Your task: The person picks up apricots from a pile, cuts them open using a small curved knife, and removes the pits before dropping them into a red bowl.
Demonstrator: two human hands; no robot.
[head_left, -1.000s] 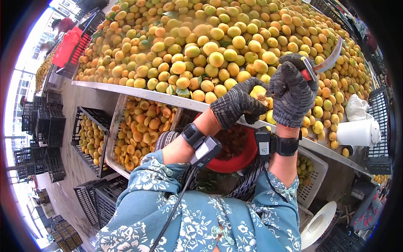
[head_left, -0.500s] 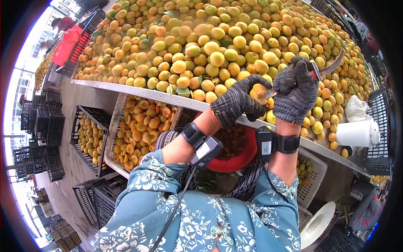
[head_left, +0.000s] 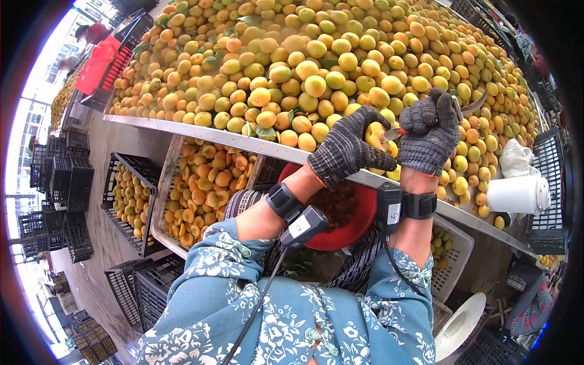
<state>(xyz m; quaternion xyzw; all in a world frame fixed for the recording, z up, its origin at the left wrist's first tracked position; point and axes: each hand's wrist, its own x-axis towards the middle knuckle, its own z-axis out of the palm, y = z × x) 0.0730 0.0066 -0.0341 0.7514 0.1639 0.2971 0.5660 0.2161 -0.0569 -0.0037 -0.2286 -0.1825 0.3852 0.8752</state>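
Observation:
My left hand [head_left: 348, 149], in a dark knitted glove, grips a yellow-orange apricot [head_left: 375, 132] at the front edge of the fruit table. My right hand [head_left: 429, 137], gloved the same way, is closed on a small curved knife [head_left: 471, 105] whose blade tip sticks out to the right. The right hand's other end touches the apricot, and both hands are pressed close together. A red bowl [head_left: 356, 225] holding dark pits sits in my lap right under the hands.
A huge heap of apricots [head_left: 316, 67] covers the metal-edged table [head_left: 182, 129]. A tray of halved apricots [head_left: 207, 182] and black crates [head_left: 131, 194] lie lower left. A white jug [head_left: 517, 193] stands on the right, with a white crate [head_left: 453, 246] beneath.
The right hand has dropped and tilted, bringing the knife lower and flatter. The left hand has turned the apricot, and the stone seen earlier between the hands no longer shows.

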